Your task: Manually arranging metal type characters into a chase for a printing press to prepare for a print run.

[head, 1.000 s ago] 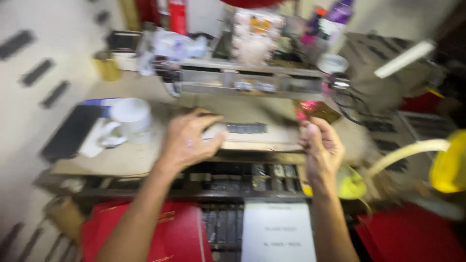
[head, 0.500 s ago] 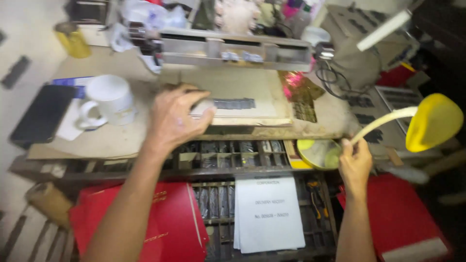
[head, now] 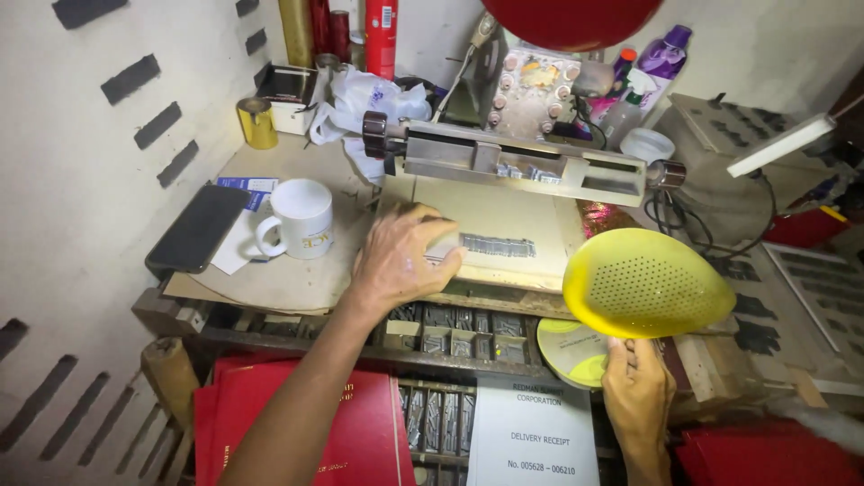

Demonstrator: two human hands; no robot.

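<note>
Crowded bench [head: 297, 279], left hand [head: 396, 261] at edge (cramped)

White printed paper sheet [head: 533, 432] below the bench; dark phone screen [head: 198, 228] left.

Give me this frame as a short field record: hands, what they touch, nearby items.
left hand: palm down on the tan board, fingers by the row of metal type
right hand: low at the bench front, under the yellow perforated lamp shade; grip unclear
above board: metal bar fixture
left of board: white mug, black phone
below bench: type tray, red folders, printed sheet
</note>
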